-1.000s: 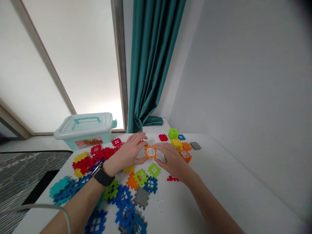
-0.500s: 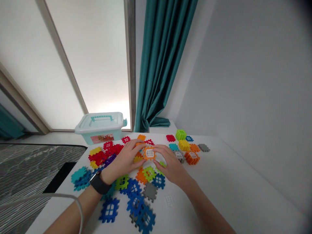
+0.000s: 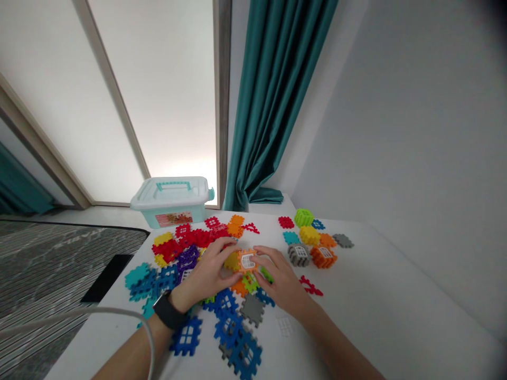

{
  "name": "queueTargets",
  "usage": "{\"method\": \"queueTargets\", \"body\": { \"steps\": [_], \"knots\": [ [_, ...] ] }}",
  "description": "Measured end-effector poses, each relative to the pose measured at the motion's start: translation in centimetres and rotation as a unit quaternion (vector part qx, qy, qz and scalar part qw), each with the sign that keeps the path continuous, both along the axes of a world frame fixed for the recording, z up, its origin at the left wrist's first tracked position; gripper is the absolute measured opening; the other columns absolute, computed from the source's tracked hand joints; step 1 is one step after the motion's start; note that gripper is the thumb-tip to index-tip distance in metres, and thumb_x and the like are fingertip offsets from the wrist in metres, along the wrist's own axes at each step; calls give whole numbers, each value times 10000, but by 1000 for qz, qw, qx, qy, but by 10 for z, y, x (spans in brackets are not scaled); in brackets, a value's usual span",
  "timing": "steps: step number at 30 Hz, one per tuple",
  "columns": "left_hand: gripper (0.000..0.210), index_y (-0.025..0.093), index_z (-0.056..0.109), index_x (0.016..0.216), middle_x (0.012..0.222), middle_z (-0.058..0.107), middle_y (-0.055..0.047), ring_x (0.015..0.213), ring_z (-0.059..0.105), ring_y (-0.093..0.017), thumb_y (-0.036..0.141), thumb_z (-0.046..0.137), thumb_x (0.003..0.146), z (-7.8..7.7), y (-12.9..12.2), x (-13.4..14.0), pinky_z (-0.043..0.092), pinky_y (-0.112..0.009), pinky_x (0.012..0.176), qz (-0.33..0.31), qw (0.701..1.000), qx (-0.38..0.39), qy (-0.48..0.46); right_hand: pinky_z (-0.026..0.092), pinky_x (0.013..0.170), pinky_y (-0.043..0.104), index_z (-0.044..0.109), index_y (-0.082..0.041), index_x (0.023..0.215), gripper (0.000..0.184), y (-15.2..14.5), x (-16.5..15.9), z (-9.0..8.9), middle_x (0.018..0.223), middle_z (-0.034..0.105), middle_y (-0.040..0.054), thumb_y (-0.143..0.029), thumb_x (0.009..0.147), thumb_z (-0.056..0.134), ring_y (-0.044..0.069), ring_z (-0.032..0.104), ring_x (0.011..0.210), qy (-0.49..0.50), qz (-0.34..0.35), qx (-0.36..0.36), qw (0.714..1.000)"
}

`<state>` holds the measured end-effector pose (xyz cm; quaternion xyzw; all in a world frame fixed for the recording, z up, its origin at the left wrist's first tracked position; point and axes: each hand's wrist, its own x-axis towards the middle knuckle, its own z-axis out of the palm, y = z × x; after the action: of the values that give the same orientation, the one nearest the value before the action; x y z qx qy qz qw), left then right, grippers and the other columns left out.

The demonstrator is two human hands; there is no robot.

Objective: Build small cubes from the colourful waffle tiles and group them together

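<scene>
Between my two hands is an orange notched building tile with a white window insert facing up. My left hand, with a dark watch on the wrist, has thumb and fingers closed on its left side. On the opposite edge, the fingers of my right hand grip it. A yellow tile lies just behind the left fingertips. Below the held tile are a lime green tile and an orange tile, partly covered by my hands.
Red tiles, purple tiles and blue tiles spread across the left half of the white table. Assembled blocks, including an orange block and a grey block, stand at right. A lidded box is behind. A cable crosses lower left.
My view has shifted slightly. Both hands have come a little nearer with the orange tile between them. A red piece right of my right forearm now shows.
</scene>
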<state>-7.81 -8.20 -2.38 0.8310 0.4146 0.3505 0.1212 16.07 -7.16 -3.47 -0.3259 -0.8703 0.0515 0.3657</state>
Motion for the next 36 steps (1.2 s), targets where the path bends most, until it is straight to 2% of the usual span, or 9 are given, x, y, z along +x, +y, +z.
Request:
{"method": "queueTargets", "body": {
  "steps": [5,11,17,20,24,27,30,33,36],
  "knots": [
    [435,229,540,1269,1337,524,-128,1270,530,-281,256,689,861,1,-3,7,462,-464,1105,6,999,-21,-28,530,1009,498,580,-268,1225,317,3,2,-2,1311,615,115,-152,930,570,269,593,1210,6,-6,28,1000],
    [403,234,550,1245,1297,530,-101,1245,541,-258,248,683,865,4,-5,11,461,-439,1101,-22,996,-57,-63,536,980,468,587,-271,1206,324,3,4,-1,1247,640,102,-116,924,556,251,610,1155,21,-4,44,999],
    [275,232,587,1168,1297,523,-100,1262,526,-259,279,651,905,2,-6,13,428,-445,1117,-41,987,-102,-119,546,905,414,650,-256,1058,193,3,4,1,1098,678,82,-135,942,556,233,634,1044,58,-2,51,997],
    [185,229,607,1108,1264,532,-95,1244,528,-255,278,627,931,1,-5,12,412,-447,1110,-50,982,-106,-151,544,805,371,651,-233,958,94,2,-2,1,903,685,54,-186,953,569,212,638,878,99,-10,21,995],
    [74,215,619,991,1186,551,-81,1172,552,-228,256,559,977,3,-2,12,414,-418,1076,-45,977,-105,-182,542,718,318,642,-217,901,77,-1,-10,1,830,682,35,-266,942,599,191,655,782,153,-38,-93,983],
    [112,210,621,945,1134,556,-70,1118,562,-210,254,531,995,3,0,13,430,-390,1035,-36,972,-109,-205,558,788,329,658,-219,967,99,-6,-14,0,924,727,41,-294,926,608,206,695,855,163,-51,-179,969],
    [144,204,617,909,1117,552,-64,1106,562,-202,254,519,1003,1,2,12,426,-378,1028,-31,968,-120,-221,570,871,354,589,-234,1259,345,-10,-16,-3,1089,741,57,-283,918,607,222,711,975,172,-47,-214,960],
    [168,202,612,890,1109,549,-59,1105,562,-198,264,511,1009,-1,3,11,425,-371,1026,-31,965,-130,-227,564,943,387,472,-259,1417,525,-11,-14,-5,1262,692,78,-251,910,608,237,686,1097,144,-27,-181,973],
    [187,205,608,889,1118,544,-57,1111,560,-196,281,497,1019,-2,4,9,421,-370,1033,-34,965,-137,-221,546,992,435,500,-273,1403,499,-8,-10,-7,1307,662,89,-225,917,601,259,646,1161,81,-2,-115,990]
  ]
}}
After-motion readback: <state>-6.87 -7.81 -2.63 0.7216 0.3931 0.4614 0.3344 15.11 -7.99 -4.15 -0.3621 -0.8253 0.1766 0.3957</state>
